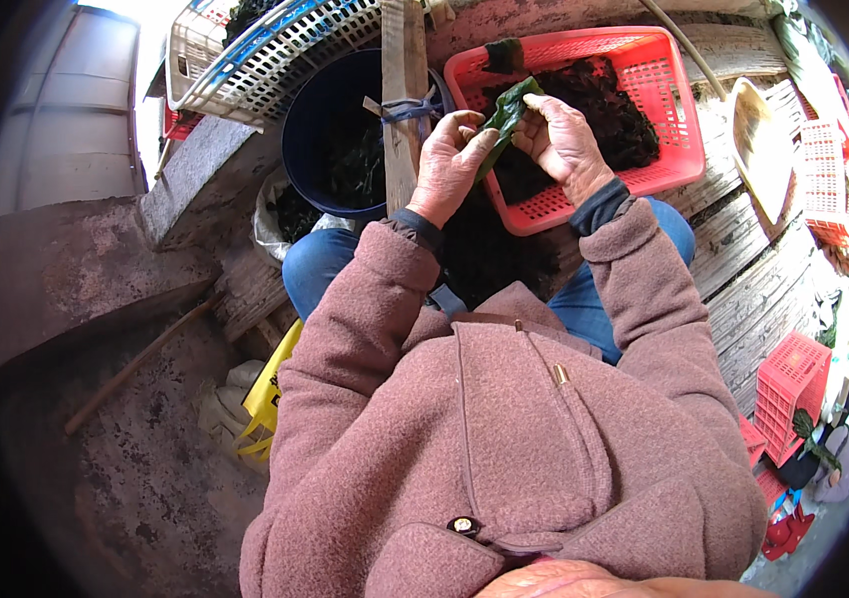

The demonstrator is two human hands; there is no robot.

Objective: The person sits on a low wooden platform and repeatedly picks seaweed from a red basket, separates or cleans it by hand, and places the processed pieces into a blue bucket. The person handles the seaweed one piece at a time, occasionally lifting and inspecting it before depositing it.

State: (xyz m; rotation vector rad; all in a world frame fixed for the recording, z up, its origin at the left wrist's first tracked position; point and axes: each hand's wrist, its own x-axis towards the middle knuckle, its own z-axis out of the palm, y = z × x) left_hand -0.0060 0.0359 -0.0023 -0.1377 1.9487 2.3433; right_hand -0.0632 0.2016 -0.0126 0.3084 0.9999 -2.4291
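Observation:
Both of my hands hold one wet, dark green leaf, perhaps seaweed (505, 112), between them. My left hand (453, 158) pinches its lower left side between thumb and fingers. At its upper right edge, the fingertips of my right hand (560, 142) grip it. Behind the hands lies a red plastic basket (660, 97) with a heap of dark leaves (619, 112) in it. One dark green piece (504, 56) hangs over the basket's far rim. More dark leafy matter (495, 250) lies low between my knees.
A wooden post (403, 67) with blue cloth tied round it stands left of my hands, beside a dark blue tub (297, 157). A white plastic basket (245, 101) is at upper left. Right are a scoop-like vessel (761, 149) and red crates (791, 389); a person (847, 456) is at lower right.

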